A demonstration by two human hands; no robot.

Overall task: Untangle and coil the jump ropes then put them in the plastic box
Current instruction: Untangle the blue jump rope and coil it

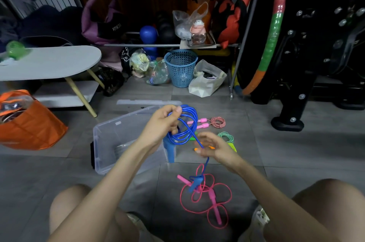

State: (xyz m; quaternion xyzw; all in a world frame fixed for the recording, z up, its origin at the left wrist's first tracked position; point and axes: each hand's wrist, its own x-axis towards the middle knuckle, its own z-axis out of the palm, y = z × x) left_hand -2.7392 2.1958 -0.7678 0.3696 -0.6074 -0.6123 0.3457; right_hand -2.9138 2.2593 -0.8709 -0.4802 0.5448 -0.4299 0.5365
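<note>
My left hand (161, 123) grips a coil of blue jump rope (187, 123) above the clear plastic box (110, 135); one blue handle (170, 150) hangs below the coil. The blue cord runs down through the fingers of my right hand (212, 147), which pinches it. Its other blue handle (194, 183) lies on the floor across a loose pink jump rope (207, 198). A red-and-white rope with pink handles (215, 122) lies coiled beyond my hands. A green rope (227, 137) lies to the right, partly hidden by my right hand.
The box's clear lid (148, 102) lies on the grey tiled floor behind it. An orange bag (33, 125) and a low white table (49, 61) stand at left. A blue basket (180, 67), bags and a black stand (292, 87) line the back. My knees frame the bottom.
</note>
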